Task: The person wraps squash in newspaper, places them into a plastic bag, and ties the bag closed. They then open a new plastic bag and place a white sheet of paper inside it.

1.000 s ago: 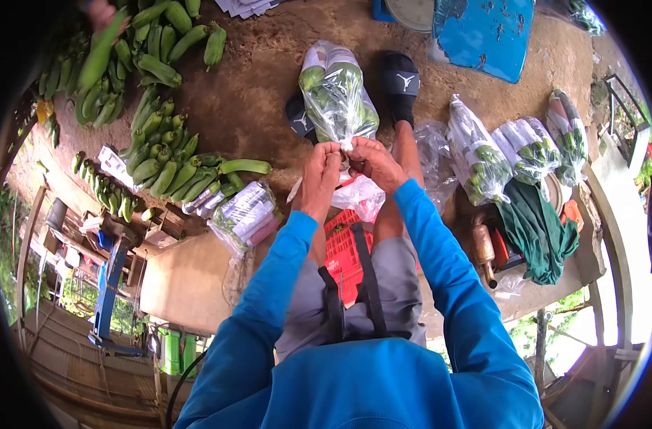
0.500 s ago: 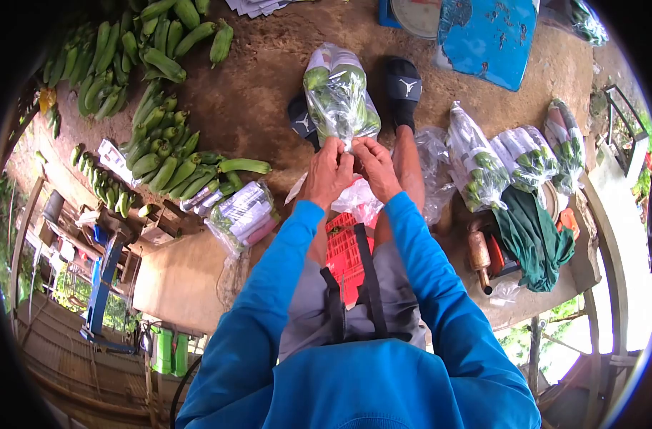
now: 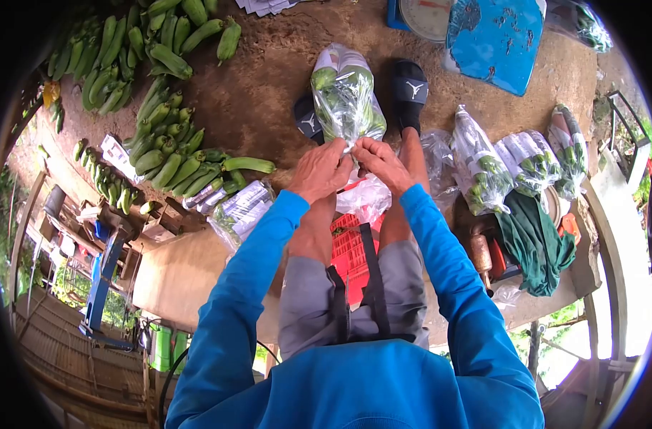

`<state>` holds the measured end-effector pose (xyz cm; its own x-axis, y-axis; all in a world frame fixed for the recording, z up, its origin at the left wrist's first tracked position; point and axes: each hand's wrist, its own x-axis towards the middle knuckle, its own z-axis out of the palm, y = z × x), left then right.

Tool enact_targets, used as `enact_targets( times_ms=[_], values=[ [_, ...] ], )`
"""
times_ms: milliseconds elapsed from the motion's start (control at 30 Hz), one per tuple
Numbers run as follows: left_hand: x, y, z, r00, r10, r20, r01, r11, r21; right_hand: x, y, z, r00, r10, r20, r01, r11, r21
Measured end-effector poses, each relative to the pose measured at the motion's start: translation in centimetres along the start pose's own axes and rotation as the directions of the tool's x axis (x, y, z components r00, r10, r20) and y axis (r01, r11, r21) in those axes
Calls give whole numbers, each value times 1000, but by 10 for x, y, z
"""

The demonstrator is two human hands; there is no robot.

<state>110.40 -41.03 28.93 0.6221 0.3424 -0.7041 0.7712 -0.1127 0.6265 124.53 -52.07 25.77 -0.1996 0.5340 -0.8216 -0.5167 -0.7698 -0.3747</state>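
A clear plastic bag (image 3: 349, 96) of green vegetables, with paper-wrapped pieces at its far end, lies between my feet. Its gathered neck points toward me. My left hand (image 3: 321, 170) pinches one side of that neck, fingers closed. On the other side my right hand (image 3: 384, 164) grips the neck too, thumb and fingers together. The two hands nearly meet, and the fingertips hide the exact twist or knot. Below them, a red plastic crate (image 3: 349, 250) with crumpled thin plastic (image 3: 365, 199) on it stands between my legs.
Long green gourds (image 3: 161, 154) lie heaped on the ground to the left, near a paper-wrapped bundle (image 3: 244, 207). Filled bags (image 3: 479, 168) lie at right, beside a green cloth (image 3: 529, 239). A weighing scale (image 3: 424, 18) and blue board (image 3: 496, 43) are at the far side.
My forearms have spread outward, and my left wrist has swung left. Both hands still hold the bag's neck. The whole view has shifted slightly.
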Motion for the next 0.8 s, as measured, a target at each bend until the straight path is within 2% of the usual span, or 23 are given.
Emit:
enact_targets(
  times_ms=[33,67,100,133,167,200,233,267,300,333,367,400,433,467,533,700,767,800],
  values=[
    [3,-3,-1,1000,4,-3,-4,1000,0,0,-1,-1,999,-26,27,26,999,-26],
    [6,-6,-3,999,16,33,-12,993,-118,0,0,-2,999,-27,25,28,999,-28],
    [8,-10,-2,997,31,70,-14,972,-234,-1,0,-2,999,-11,35,8,996,91],
    [11,-13,1,997,31,72,-13,972,-236,-2,1,-2,999,4,47,-14,978,210],
    [14,-17,3,973,-111,202,203,830,-519,-2,1,-1,999,6,46,-16,977,211],
    [15,-19,6,910,-199,364,410,570,-712,-1,2,1,998,43,37,-54,929,367],
    [16,-20,11,908,-200,367,413,567,-713,-1,2,4,996,82,33,-87,854,513],
    [17,-19,18,850,-311,426,494,188,-849,1,3,7,996,86,32,-90,853,513],
    [19,-16,22,768,-379,516,465,-223,-857,4,1,12,988,148,-35,-91,761,642],
    [19,-14,24,767,-377,519,466,-228,-855,7,0,17,972,218,-92,-75,652,755],
    [19,-12,26,729,-411,547,417,-367,-831,10,-2,22,952,270,-142,-47,591,805],
    [18,-10,28,686,-438,581,353,-497,-793,14,2,19,950,275,-145,-49,592,805],
    [21,-11,31,701,-459,545,267,-540,-798,22,9,15,942,313,-124,-69,541,838],
    [22,-13,33,699,-457,550,270,-543,-795,27,15,12,932,347,-103,-86,489,868],
    [24,-16,32,685,-466,560,80,-717,-693,28,14,11,909,389,-150,-82,519,851],
    [31,-23,34,641,-541,544,-53,-739,-672,32,17,-5,899,433,-72,-124,409,904],
    [31,-27,38,627,-587,512,-147,-735,-662,32,22,-7,899,432,-72,-135,430,893],
    [30,-27,37,632,-582,512,-146,-738,-659,31,20,-7,901,427,-74,-142,452,880]
  ],
)
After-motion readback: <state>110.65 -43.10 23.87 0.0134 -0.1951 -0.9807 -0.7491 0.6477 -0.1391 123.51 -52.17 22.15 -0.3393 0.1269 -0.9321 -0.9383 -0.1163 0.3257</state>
